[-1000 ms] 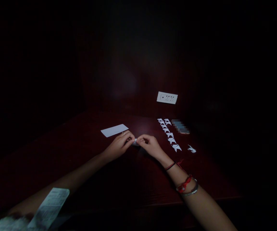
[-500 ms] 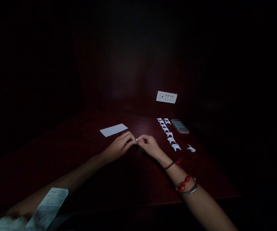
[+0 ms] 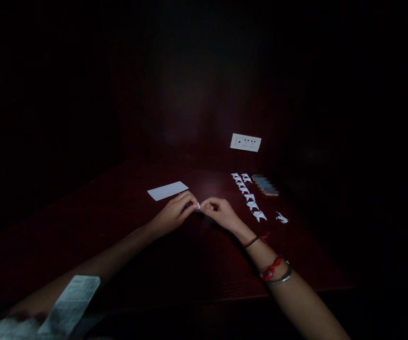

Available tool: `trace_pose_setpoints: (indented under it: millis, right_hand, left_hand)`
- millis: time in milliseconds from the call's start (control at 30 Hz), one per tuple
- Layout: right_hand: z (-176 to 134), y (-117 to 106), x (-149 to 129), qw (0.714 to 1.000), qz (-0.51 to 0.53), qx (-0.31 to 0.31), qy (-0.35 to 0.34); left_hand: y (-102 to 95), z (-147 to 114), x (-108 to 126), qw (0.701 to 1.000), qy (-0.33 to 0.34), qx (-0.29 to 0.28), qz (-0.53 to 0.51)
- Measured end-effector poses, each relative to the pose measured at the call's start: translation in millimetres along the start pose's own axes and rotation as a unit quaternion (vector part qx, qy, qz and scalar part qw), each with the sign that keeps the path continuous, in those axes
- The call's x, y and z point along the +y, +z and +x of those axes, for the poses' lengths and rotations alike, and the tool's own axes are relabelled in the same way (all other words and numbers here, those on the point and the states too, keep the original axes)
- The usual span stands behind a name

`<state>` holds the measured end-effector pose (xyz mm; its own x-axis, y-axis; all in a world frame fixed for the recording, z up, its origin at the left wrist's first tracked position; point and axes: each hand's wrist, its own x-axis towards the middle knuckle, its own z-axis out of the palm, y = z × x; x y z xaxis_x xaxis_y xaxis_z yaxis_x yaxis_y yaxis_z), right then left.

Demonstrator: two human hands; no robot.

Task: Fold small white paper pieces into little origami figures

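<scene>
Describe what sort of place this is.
Probably a dimly lit room indoors, at a desk: a dark-red tabletop runs back to a dark-red upright panel bearing a white rectangular power socket. Home or workplace, I cannot tell.

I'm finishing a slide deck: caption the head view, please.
Left hand and right hand meet at a small white piece, with folded white shapes lined up on the dark red table.

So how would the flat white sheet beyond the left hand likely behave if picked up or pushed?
The white sheet looks thin, so it's probably light and may bend when lifted. Lying flat, it would likely slide rather than tip or roll.
</scene>
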<state>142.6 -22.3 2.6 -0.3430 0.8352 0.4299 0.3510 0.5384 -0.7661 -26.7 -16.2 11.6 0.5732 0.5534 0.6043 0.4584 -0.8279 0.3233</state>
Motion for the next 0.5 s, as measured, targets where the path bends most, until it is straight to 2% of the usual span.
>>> trace_pose_setpoints:
  millis: [167, 500]
  right_hand:
    - [-0.6, -1.6, -1.7, 0.999, -0.036, 0.010, -0.027]
    - [1.1, 1.1, 1.4, 0.997, -0.046, 0.051, -0.026]
  left_hand:
    - [-0.7, 0.4, 1.2, 1.000, -0.005, 0.003, -0.005]
    - [0.0, 0.2, -2.8, 0.999, 0.001, 0.041, 0.019]
